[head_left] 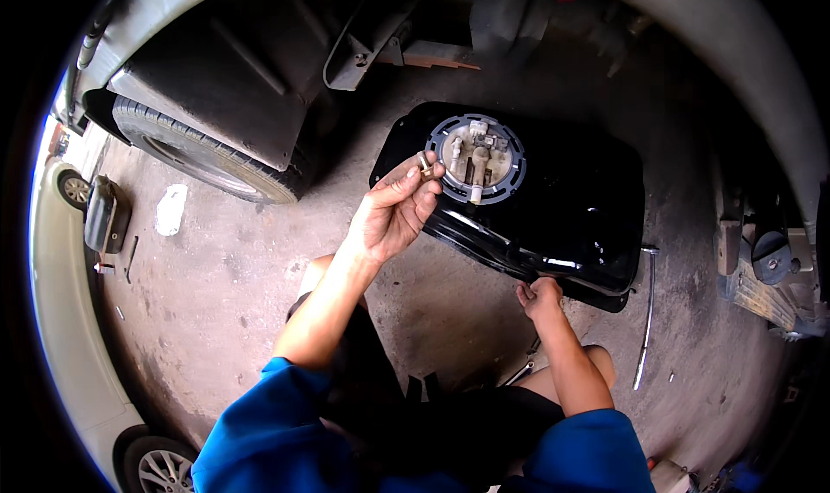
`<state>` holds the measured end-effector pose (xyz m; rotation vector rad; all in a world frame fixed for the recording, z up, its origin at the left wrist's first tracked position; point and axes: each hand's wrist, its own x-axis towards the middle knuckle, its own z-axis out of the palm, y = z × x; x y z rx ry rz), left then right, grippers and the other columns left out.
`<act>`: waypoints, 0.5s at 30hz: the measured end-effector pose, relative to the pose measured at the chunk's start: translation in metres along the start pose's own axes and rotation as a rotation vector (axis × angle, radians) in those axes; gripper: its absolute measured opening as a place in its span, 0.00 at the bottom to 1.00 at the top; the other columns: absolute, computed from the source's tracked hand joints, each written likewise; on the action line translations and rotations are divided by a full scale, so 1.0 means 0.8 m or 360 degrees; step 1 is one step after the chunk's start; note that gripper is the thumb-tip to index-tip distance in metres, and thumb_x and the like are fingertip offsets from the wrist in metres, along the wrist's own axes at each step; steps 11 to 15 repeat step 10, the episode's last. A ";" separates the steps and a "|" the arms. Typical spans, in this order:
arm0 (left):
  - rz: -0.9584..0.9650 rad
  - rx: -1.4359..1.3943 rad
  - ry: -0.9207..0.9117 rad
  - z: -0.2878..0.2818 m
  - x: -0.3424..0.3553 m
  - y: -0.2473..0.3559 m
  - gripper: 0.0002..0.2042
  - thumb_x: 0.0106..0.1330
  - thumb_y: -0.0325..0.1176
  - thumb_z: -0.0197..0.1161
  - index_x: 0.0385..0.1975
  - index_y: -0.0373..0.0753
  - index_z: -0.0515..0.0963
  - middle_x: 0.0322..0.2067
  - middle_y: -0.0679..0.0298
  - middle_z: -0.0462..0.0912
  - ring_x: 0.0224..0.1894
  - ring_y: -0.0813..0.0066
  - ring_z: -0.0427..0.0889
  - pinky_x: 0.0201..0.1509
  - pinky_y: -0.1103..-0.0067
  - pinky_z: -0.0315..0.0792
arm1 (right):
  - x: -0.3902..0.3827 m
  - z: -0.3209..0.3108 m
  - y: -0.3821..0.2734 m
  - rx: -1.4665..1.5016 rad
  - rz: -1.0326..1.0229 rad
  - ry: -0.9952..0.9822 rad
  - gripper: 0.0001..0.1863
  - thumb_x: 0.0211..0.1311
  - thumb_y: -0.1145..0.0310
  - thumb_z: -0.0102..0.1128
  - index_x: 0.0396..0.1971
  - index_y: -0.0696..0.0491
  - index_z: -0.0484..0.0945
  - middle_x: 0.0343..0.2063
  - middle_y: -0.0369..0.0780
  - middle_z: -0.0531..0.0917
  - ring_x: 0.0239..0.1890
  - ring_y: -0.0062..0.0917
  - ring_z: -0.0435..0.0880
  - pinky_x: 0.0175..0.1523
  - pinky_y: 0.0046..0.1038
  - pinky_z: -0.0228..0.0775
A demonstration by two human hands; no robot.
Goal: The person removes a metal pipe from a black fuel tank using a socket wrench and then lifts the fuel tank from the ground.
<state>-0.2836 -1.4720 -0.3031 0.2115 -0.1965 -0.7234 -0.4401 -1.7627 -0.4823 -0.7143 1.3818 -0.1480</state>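
Observation:
A black fuel tank [571, 182] lies on the floor in front of me. A round pump unit [477, 160] with pale plastic fittings sits in its top, ringed by a grey notched lock ring [517, 175]. My left hand [393, 206] is raised over the tank's near left part, pinching a small metal bolt [424, 162] between thumb and fingers. Low at the tank's near edge is my right hand [542, 299], its fingers curled close together. Whatever those fingers hold, if anything, is hidden.
Right of the tank lies a long-handled ratchet [645, 320]. A wrench [519, 374] rests by my right knee. Far left are a black case [106, 215] and a thin bent tool [131, 260]. A vehicle's tyre [203, 156] and underbody bracket [350, 65] stand beyond; a pale car [65, 320] borders the left.

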 end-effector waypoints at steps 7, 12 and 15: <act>0.0091 0.0407 0.0412 -0.057 0.038 -0.026 0.04 0.70 0.27 0.55 0.41 0.35 0.73 0.38 0.58 0.80 0.35 0.70 0.79 0.41 0.76 0.78 | -0.020 0.026 -0.015 0.0366 0.0210 0.0002 0.11 0.71 0.60 0.45 0.47 0.39 0.75 0.45 0.37 0.78 0.38 0.29 0.77 0.38 0.29 0.72; 0.0297 0.0842 0.0542 -0.090 0.072 -0.018 0.11 0.72 0.30 0.54 0.48 0.32 0.71 0.38 0.55 0.80 0.35 0.68 0.83 0.40 0.75 0.81 | -0.014 0.034 -0.023 0.0372 0.0244 0.0056 0.11 0.67 0.58 0.51 0.47 0.37 0.76 0.44 0.36 0.78 0.39 0.28 0.77 0.37 0.30 0.74; 0.0297 0.0842 0.0542 -0.090 0.072 -0.018 0.11 0.72 0.30 0.54 0.48 0.32 0.71 0.38 0.55 0.80 0.35 0.68 0.83 0.40 0.75 0.81 | -0.014 0.034 -0.023 0.0372 0.0244 0.0056 0.11 0.67 0.58 0.51 0.47 0.37 0.76 0.44 0.36 0.78 0.39 0.28 0.77 0.37 0.30 0.74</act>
